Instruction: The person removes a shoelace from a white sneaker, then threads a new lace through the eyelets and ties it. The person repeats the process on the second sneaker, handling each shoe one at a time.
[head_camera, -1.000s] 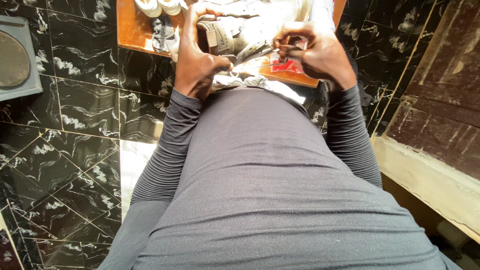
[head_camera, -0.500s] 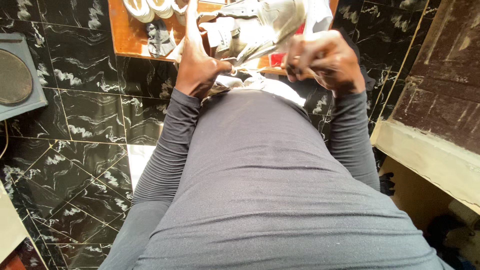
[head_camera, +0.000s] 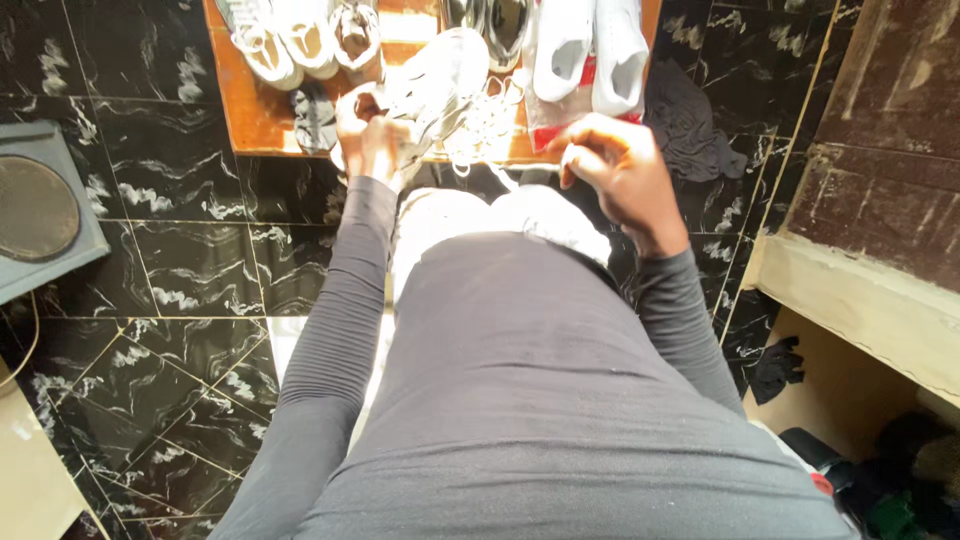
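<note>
Lying on the wooden board (head_camera: 262, 118), the grey shoe (head_camera: 432, 88) is gripped by the left hand (head_camera: 365, 135), fingers closed. The right hand (head_camera: 618, 170), curled, is held apart, right of the shoe, pinching its lace (head_camera: 520, 178).

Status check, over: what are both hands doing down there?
Left hand gripping pale grey sneaker on orange wooden board. Right hand closed, raised clear of it, contents unclear. White shoes close beside.

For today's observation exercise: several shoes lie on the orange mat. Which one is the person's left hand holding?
The grey-white sneaker in the middle of the mat, its laces loose. The left hand grips it; the other shoes lie untouched along the mat's far edge.
</note>
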